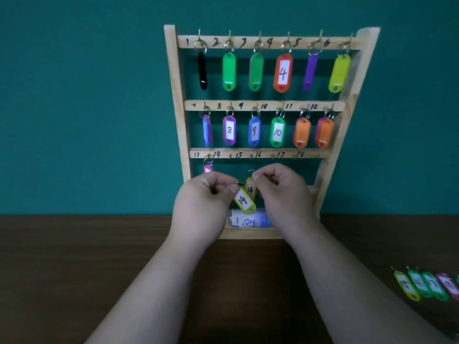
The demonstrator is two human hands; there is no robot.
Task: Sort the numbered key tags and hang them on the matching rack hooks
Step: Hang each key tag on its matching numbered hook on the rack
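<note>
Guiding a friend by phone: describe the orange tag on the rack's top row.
On the wooden rack on the dark table, follow the top rail. The orange oval plastic tag hangs fourth from the left, between a green tag and a purple tag. It alone there shows a white label: 4.

The left hand (pixel 203 202) hides most of the pink tag (pixel 207 169). The loose tags (pixel 427 285) run off the right edge, their numbers blurred

Dim even light, soft blur, wide-angle bowing at edges
</note>
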